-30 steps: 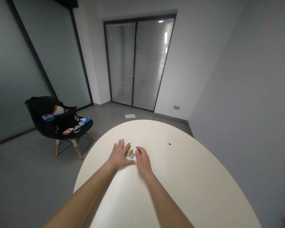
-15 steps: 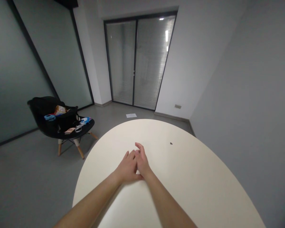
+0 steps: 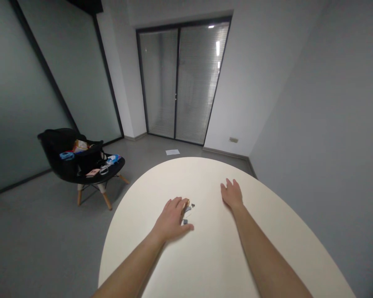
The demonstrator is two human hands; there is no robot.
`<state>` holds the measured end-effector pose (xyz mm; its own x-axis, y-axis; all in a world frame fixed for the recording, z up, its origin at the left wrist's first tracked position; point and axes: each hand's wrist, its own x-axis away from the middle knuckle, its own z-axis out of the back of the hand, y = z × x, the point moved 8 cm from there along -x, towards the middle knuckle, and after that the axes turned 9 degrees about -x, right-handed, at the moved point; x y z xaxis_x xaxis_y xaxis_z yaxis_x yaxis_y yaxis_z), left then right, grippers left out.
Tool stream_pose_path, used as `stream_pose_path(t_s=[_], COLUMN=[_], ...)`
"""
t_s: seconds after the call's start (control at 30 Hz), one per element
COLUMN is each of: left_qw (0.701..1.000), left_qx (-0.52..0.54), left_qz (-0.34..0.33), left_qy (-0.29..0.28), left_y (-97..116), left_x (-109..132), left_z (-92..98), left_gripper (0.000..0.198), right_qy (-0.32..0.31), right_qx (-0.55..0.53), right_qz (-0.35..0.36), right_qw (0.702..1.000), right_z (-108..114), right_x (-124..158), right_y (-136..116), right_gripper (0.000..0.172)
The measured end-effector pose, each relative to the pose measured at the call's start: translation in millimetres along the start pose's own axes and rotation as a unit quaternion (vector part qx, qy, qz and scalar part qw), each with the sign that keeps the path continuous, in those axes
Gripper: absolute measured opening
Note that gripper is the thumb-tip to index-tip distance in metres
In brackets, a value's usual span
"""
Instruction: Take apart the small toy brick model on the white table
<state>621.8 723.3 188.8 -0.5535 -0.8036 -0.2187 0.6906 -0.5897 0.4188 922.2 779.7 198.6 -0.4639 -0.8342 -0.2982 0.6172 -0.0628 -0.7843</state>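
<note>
Both your forearms come in bare from the bottom edge and slope inward, the left forearm leaning to the right as it goes forward and the right forearm leaning to the left. Your left hand has its back turned up, the fingers close together and bent a little, pointing forward and to the right. Its thumb stretches out sideways, leaving a wide gap to the index finger. Your right hand is well apart from it and reaches farther forward, back upward, with three fingertips spread ahead; you cannot make out every finger there. Both your wrists look nearly straight.
</note>
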Motion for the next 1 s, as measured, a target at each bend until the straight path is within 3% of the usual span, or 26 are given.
stream_pose_path(t_s=[0.07, 0.13, 0.27, 0.4, 0.5, 0.63, 0.77, 0.93, 1.0], left_qw=[0.998, 0.989, 0.928, 0.881, 0.891, 0.944, 0.976, 0.998, 0.997], left_qx=[0.049, 0.131, 0.309, 0.388, 0.380, 0.276, 0.182, 0.005, -0.036], left_qz=[0.019, 0.040, 0.107, 0.159, 0.134, 0.071, 0.002, -0.056, -0.064], left_qy=[0.017, 0.057, 0.181, 0.221, 0.208, 0.164, 0.118, 0.006, -0.022], left_y=[-8.8, -20.9, -53.2, -70.6, -63.3, -43.2, -26.1, -3.2, 3.5], left_x=[-0.8, -1.9, -0.8, 0.2, 0.3, 2.4, 2.8, 4.2, 5.6], left_z=[-0.3, 1.9, 9.8, 7.7, 9.0, 12.0, 10.3, -6.3, -10.5], left_gripper=[0.091, 0.082, 0.056, 0.057, 0.058, 0.060, 0.064, 0.095, 0.088], right_qy=[-0.040, -0.076, -0.150, -0.204, -0.238, -0.264, -0.205, -0.121, -0.092], right_qx=[0.006, -0.001, -0.055, -0.115, -0.143, -0.248, -0.323, -0.280, -0.250], right_qz=[0.003, 0.021, 0.084, 0.119, 0.125, 0.106, 0.058, 0.045, 0.030], right_qw=[0.999, 0.997, 0.984, 0.965, 0.953, 0.926, 0.922, 0.951, 0.963], right_z=[-8.3, -27.6, -77.4, -107.4, -117.9, -125.7, -109.1, -43.2, -16.2], right_x=[-0.1, 10.3, 52.4, 98.6, 127.7, 156.1, 156.6, 141.9, 141.6], right_y=[5.6, -1.0, -38.0, -75.8, -97.6, -120.6, -119.8, -85.0, -62.9], right_gripper=[0.056, 0.054, 0.048, 0.042, 0.045, 0.049, 0.056, 0.055, 0.050])
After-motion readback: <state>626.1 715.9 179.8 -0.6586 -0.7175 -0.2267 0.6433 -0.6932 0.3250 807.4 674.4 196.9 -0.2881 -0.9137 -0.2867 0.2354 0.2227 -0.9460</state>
